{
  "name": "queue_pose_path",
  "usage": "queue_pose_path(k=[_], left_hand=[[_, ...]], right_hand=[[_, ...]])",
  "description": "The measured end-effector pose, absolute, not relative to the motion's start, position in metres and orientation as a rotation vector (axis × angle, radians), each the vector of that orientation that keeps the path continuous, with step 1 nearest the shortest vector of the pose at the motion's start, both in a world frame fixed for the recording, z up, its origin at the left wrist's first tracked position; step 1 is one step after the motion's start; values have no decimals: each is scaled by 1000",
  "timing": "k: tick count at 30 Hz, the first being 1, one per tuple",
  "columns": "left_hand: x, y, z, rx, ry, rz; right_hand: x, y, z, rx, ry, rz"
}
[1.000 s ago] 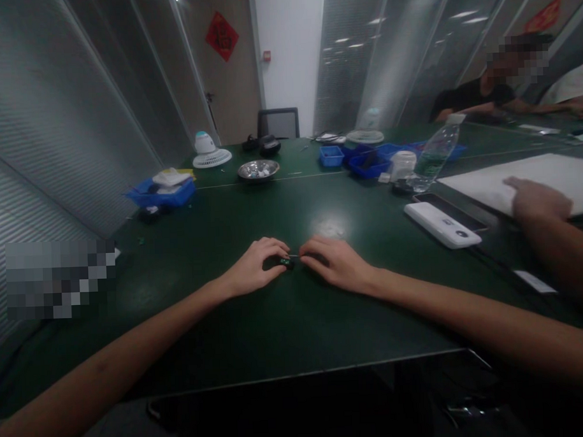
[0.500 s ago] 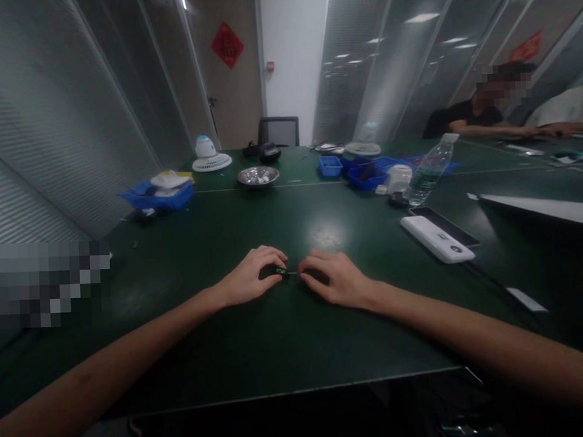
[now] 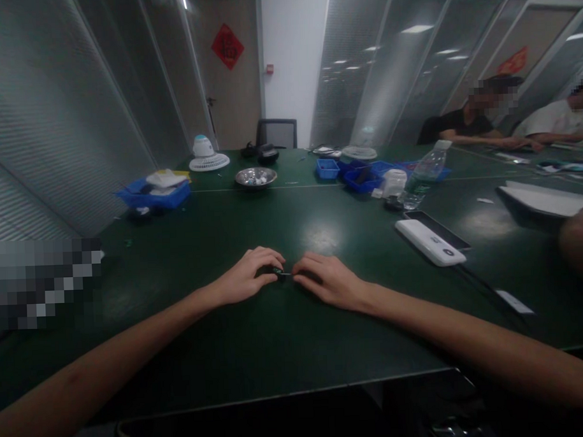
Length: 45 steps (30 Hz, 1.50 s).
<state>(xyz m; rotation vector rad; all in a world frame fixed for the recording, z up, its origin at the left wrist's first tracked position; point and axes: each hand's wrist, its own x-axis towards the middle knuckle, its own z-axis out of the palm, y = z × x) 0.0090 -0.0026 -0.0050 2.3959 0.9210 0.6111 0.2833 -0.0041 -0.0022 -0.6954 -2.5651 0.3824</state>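
Observation:
Near the middle of the green table [image 3: 215,368], my left hand [image 3: 248,277] pinches a small green piece [image 3: 278,270] between thumb and fingertips; it resembles a tiny circuit board. From that piece a thin pale wire or pin [image 3: 287,274] runs to the fingertips of my right hand [image 3: 329,281]. My right fingers are curled together around its end, and what else they may hold is hidden. Both hands rest low over the tabletop, fingertips a short gap apart.
Back left stand a blue tray [image 3: 169,198], a white fan [image 3: 209,161] and a steel bowl [image 3: 255,177]. At right are blue bins [image 3: 361,181], a bottle [image 3: 421,179], a phone [image 3: 438,229] and a white power bank [image 3: 430,242] with a cable. Two people sit back right.
The view has shifted slightly. My right hand sits marginally further left, and both hands keep their pinch on the small parts.

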Motion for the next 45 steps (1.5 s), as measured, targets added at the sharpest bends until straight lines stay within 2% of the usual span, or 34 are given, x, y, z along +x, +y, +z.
queue_pose_path(k=[8, 15, 21, 27, 39, 45], left_hand=[[11, -6, -1, 2412, 947, 601], [9, -6, -2, 2405, 872, 716], [12, -7, 5, 2400, 879, 542], [13, -9, 5, 2407, 905, 550], [13, -13, 0, 2464, 1227, 565], [14, -17, 1, 2728, 1064, 530]], right_hand=[[284, -6, -4, -673, -2576, 310], [283, -4, 0, -649, -2548, 469], [283, -6, -4, -639, -2599, 286], [280, -7, -3, -645, -2619, 266], [285, -1, -1, -1014, -2320, 346], [284, 0, 0, -1032, -2261, 372]])
